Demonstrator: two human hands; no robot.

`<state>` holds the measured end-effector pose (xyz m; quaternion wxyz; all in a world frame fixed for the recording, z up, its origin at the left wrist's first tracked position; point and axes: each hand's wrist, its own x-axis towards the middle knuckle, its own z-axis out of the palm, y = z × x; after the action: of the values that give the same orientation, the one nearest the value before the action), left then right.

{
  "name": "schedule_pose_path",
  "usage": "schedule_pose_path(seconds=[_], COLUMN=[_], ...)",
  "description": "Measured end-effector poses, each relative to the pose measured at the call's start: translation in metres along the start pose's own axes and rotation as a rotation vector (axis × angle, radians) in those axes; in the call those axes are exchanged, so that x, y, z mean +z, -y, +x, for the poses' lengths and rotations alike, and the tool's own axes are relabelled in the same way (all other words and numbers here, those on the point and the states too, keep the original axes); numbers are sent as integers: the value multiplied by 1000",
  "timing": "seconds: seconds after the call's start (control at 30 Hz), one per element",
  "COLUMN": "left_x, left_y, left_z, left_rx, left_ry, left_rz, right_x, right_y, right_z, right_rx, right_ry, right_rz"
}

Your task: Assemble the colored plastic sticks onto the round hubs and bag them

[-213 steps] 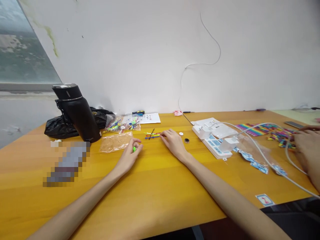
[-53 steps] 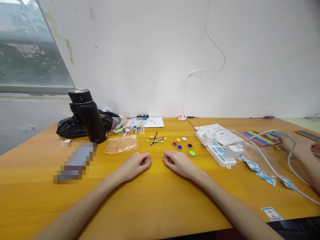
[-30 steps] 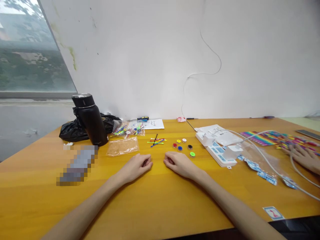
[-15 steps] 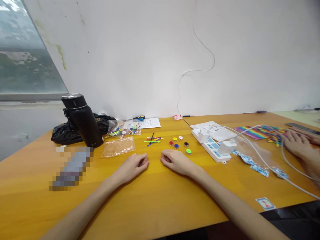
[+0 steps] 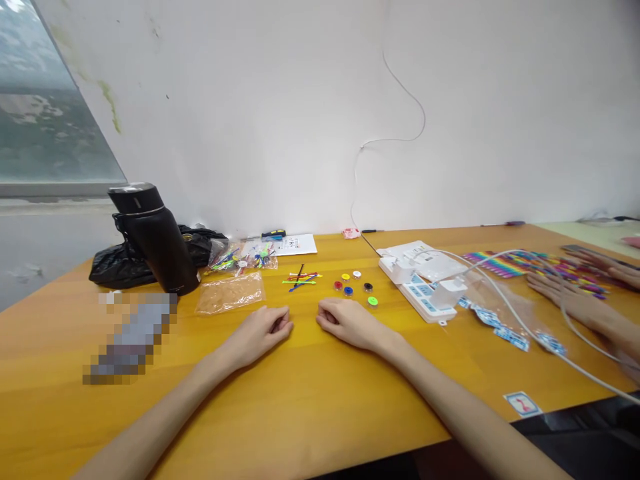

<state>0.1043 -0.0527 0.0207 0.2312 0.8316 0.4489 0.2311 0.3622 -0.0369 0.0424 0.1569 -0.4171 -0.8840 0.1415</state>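
1. Colored discs (image 5: 349,291), in the head view: loose on the table (image 5: 310,407), just beyond the right grip (image 5: 351,325), untouched.
2. Crossed colored sticks (image 5: 301,283), same view: ahead of the gap between right grip and left grip (image 5: 263,335); clear plastic bag (image 5: 231,295) beyond the left.
3. Step in hand, as judged: seemingly resting, handling nothing. Next move: would first call for uncurling the fingers.
4. Both grips: loosely clenched, apart, apparently touching only the table; nothing visible inside, palms hidden.
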Motion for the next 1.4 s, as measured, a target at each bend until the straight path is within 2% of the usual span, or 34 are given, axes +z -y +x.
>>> schedule_pose_path(seconds=[0.23, 0.33, 0.4, 0.53, 0.6, 0.67, 0.8, 0.93, 1.13, 1.23, 1.4], left_x=[1, 1, 1, 1, 1, 1, 1, 0, 5, 7, 8], left_y=[-2, -2, -2, -1, -1, -1, -1, -4, -10, -10, -5], left_z=[1, 0, 0, 0, 0, 0, -1, -3, -3, -1, 2], left_rx=[8, 12, 13, 11, 12, 12, 17, 7, -22, 1, 19], left_ry=[20, 23, 22, 21, 18, 14, 21, 16, -51, -40, -59], left_rz=[6, 29, 39, 46, 52, 60, 75, 37, -306, -376, -442], right_x=[-3, -13, -26, -55, -64, -67, -59, -44, 3, 25, 34], right_y=[0, -6, -15, -45, -58, -67, -63, -41, 1, 11, 11], right_z=[-1, -3, -7, -23, -30, -33, -28, -17, 6, 13, 17], right_rx=[10, 37, 119, 413, 533, 565, 435, 219, -44, -131, -221], right_ry=[34, 53, 26, -60, -40, 6, 49, 77, -109, -136, -123], right_rz=[31, 14, -80, -265, -297, -267, -153, 34, 445, 513, 574])
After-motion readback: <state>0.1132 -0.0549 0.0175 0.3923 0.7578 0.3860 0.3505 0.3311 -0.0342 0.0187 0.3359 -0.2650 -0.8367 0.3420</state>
